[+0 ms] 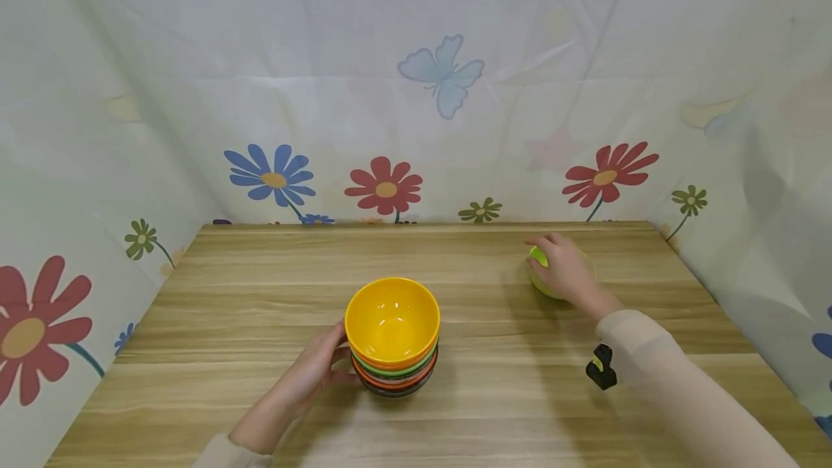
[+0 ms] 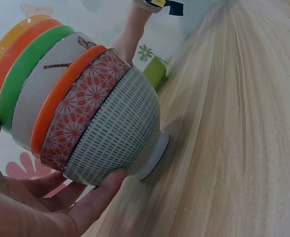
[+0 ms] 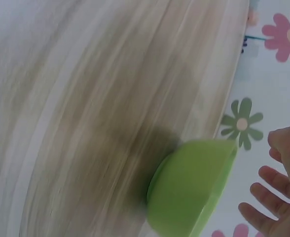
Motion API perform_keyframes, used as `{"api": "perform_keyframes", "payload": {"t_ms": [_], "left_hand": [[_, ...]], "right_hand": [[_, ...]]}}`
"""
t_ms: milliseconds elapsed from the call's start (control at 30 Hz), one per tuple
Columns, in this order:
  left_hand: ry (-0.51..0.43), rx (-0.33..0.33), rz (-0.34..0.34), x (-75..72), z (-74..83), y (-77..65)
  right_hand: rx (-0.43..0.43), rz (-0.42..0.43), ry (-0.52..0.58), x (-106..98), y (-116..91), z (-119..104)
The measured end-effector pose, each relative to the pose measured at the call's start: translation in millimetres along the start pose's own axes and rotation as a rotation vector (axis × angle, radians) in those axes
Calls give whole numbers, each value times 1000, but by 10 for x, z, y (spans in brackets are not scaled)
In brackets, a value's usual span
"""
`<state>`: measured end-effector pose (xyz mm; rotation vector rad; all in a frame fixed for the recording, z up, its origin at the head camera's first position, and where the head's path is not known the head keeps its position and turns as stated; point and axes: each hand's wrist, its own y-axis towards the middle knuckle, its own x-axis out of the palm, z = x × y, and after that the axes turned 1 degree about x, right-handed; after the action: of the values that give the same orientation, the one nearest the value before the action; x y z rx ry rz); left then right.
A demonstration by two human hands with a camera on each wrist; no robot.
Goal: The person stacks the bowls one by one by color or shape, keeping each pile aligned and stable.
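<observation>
A stack of several bowls [image 1: 394, 323] stands on the table, with a yellow bowl on top. In the left wrist view the lowest bowl [image 2: 118, 131] is white with green dashes, under a red flower-patterned bowl [image 2: 86, 98]. My left hand [image 1: 318, 365] rests against the left side of the stack, fingers spread along it. At the far right sits a lime-green bowl [image 3: 189, 187], partly hidden in the head view. My right hand [image 1: 562, 266] is over it; in the right wrist view its loosely bent fingers [image 3: 271, 197] are apart from the rim.
The wood-grain table [image 1: 260, 266] reaches back to a white curtain [image 1: 325, 114] printed with flowers and a butterfly. Similar curtain hangs at both sides. A small black device [image 1: 601, 367] is on the right wrist.
</observation>
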<state>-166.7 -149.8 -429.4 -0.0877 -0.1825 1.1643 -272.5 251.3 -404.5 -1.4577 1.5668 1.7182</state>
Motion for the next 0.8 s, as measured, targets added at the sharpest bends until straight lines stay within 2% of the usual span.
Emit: {"api": "perform_keyframes", "payload": {"t_ms": [400,800], "left_hand": [[-9,3,-1,-2,-6,9],[-4,2,2,-5,-8,2]], "right_hand": [[227,-205,-92,-167,-32,236],[337,-353,-96,-277,-32,404]]}}
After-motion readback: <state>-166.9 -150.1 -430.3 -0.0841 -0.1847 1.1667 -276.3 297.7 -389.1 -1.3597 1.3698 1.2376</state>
